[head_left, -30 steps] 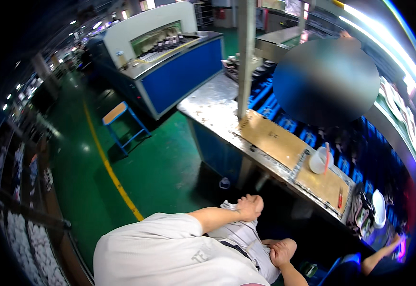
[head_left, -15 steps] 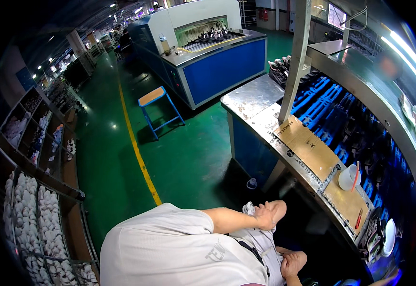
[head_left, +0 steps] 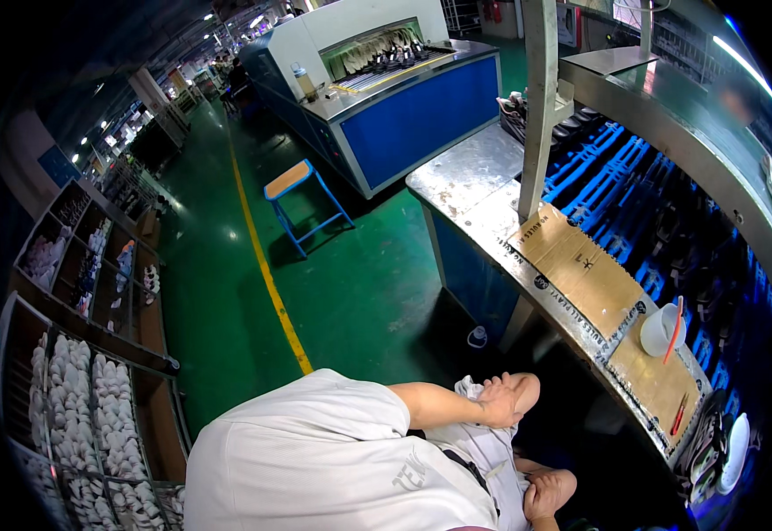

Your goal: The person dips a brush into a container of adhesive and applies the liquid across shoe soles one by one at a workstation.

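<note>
I sit with both hands resting on my bare legs, below the edge of a metal-topped bench. My left hand (head_left: 499, 403) lies on the far knee, fingers apart and holding nothing. Beside its wrist is a bunched pale fold of cloth (head_left: 467, 388), apparently part of my shorts. My right hand (head_left: 545, 494) lies over the nearer knee with its fingers loosely bent, and nothing shows in it. On the bench lies a flattened piece of cardboard (head_left: 576, 270). A white plastic cup (head_left: 659, 332) with a red-handled stick (head_left: 675, 329) and a small red tool (head_left: 679, 412) rest on it.
Shoes and a white oval piece (head_left: 734, 453) sit at the bench's near end. Beyond the cardboard runs a rack-like conveyor (head_left: 616, 168) with blue bars. A stool (head_left: 289, 180), a blue-and-white machine (head_left: 421, 119) and racks of shoes (head_left: 72, 398) stand around the green floor (head_left: 218, 336).
The whole view has shifted slightly, with the bench and stool now a little further right. Both hands stay on my legs.
</note>
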`<state>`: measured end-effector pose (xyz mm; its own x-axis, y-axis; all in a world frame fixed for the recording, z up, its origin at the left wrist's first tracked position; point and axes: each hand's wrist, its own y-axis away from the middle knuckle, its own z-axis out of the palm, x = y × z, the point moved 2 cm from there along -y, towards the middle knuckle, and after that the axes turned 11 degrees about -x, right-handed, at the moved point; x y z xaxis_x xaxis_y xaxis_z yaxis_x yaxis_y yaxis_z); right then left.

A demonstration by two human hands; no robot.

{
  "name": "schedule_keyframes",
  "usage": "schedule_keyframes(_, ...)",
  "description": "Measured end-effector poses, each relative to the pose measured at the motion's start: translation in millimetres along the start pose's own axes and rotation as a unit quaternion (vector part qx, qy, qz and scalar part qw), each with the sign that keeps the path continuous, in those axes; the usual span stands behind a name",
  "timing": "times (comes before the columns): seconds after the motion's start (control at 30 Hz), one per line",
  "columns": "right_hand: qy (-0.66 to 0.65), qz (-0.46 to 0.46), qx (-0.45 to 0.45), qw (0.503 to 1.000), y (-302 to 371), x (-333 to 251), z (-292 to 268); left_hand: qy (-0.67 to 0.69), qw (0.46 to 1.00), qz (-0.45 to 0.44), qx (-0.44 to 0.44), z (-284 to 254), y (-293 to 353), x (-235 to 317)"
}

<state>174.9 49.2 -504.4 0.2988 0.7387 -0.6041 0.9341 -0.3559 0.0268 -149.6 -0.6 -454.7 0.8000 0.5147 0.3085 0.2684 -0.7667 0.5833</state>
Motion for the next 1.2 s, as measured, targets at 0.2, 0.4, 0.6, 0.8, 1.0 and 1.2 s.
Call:
schedule_keyframes(0.2, -0.004, -0.006, -0.007, 1.000, -5, -1, -5, -0.014, 1.000, 0.000, -0.007, -7, -4, 3)
schedule_keyframes(0.4, 0.004, -0.017, -0.011, 1.000, -5, 6, 0, -0.036, 0.999, 0.004, 0.032, 5, -11, -1)
schedule_keyframes(0.6, 0.000, -0.016, 0.000, 1.000, 1, 15, 10, -0.009, 0.999, 0.007, 0.035, 2, -6, 1)
schedule_keyframes(0.8, 0.046, -0.001, -0.010, 0.999, 3, 10, 9, -0.016, 0.999, 0.013, 0.038, -2, 0, 1)
schedule_keyframes(1.0, 0.049, 0.022, -0.016, 0.998, 5, 3, 8, -0.010, 0.999, 0.015, 0.036, -1, 6, 1)
schedule_keyframes(1.2, 0.054, 0.013, -0.004, 0.998, 1, -3, 5, -0.026, 0.998, 0.012, 0.050, 5, 3, -4)
